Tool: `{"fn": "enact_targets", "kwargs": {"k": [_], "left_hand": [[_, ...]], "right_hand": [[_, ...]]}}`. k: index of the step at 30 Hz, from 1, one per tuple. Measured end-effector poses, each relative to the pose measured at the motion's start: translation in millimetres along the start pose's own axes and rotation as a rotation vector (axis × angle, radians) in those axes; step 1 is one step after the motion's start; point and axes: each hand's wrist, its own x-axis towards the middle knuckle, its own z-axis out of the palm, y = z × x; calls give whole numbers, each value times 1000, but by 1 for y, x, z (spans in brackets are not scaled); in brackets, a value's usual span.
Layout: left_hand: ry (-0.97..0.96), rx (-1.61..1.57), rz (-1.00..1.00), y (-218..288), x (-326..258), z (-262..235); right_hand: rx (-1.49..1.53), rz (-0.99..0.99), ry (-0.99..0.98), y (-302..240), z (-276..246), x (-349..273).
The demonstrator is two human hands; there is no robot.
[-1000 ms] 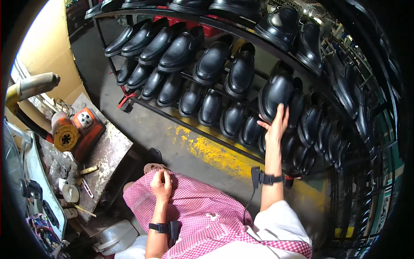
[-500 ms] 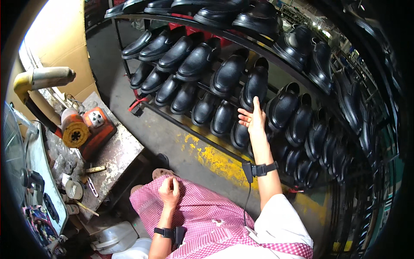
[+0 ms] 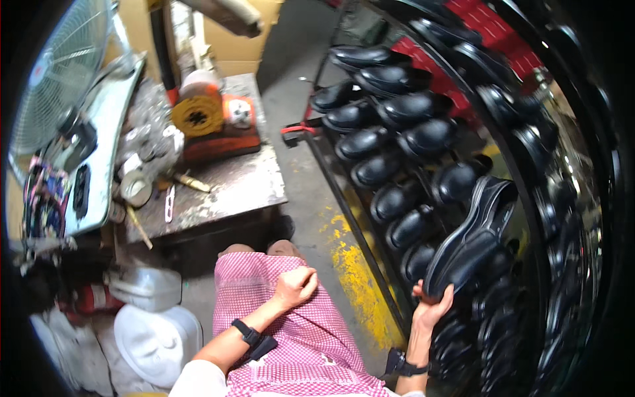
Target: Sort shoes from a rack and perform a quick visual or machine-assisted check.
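My right hand [image 3: 431, 306] grips the heel of a glossy black shoe [image 3: 471, 235], tilted sole-out in front of the metal shoe rack [image 3: 344, 192]. The rack's shelves carry several more black shoes [image 3: 390, 106] in rows. My left hand [image 3: 296, 287] rests as a loose fist on my lap, on a pink checked cloth [image 3: 291, 337]; it holds nothing that I can see. Both wrists wear black bands.
A worn workbench [image 3: 218, 192] at left carries an orange and red machine [image 3: 211, 126], tools and jars. A fan [image 3: 59, 73] stands at far left. White plastic containers [image 3: 155, 331] sit on the floor by my left side. Yellow paint marks the concrete floor [image 3: 357, 278].
The view has swung left and the rack now lies on the right. My right hand, earlier open against the shoes on the rack, now holds one shoe pulled off it. The left hand stayed on my lap.
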Motion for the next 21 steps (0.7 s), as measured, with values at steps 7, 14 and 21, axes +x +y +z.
{"fn": "enact_targets", "kwargs": {"k": [7,14,21], "left_hand": [[35,-30,18,-8,-1,-4],[54,3,20,-10,-2,-16],[67,-19,-7,-12,-2,-24]], "right_hand": [[-112,14,-443,12,97,-22],[151,450,-761,64,229,0],[360,739,-704,97,339,21]]}}
